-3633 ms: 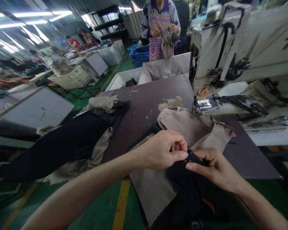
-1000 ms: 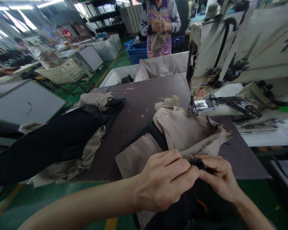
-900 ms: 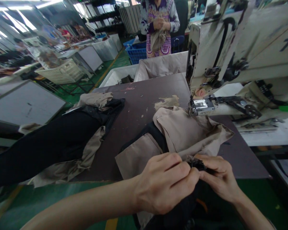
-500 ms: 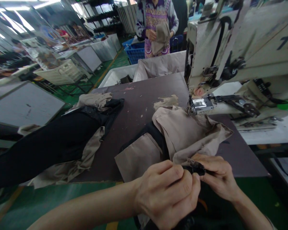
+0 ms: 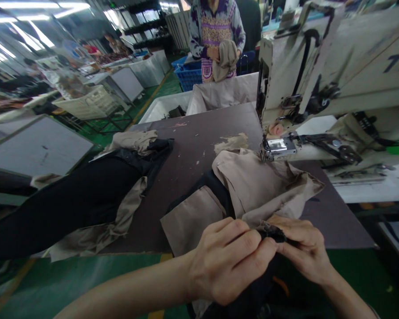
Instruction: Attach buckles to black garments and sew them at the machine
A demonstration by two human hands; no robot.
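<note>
Left hand (image 5: 229, 261) shifted, hiding fabric (image 5: 272, 233), machine (image 5: 319, 66) beyond

I see my left hand (image 5: 228, 261) and right hand (image 5: 301, 248) pinching a black fabric edge (image 5: 271, 232) beside beige cloth (image 5: 259, 186) on the table (image 5: 193, 155), near the sewing machine (image 5: 319, 75).

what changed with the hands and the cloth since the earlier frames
Both hands dropped toward the near edge of the table; the left hand now curls closer over the dark fabric edge it pinches with the right hand. The beige garment was pulled so a flat panel shows left of the hands. The person behind regripped a beige cloth. Unchanged: garment under the sewing machine, pile at left.
</note>
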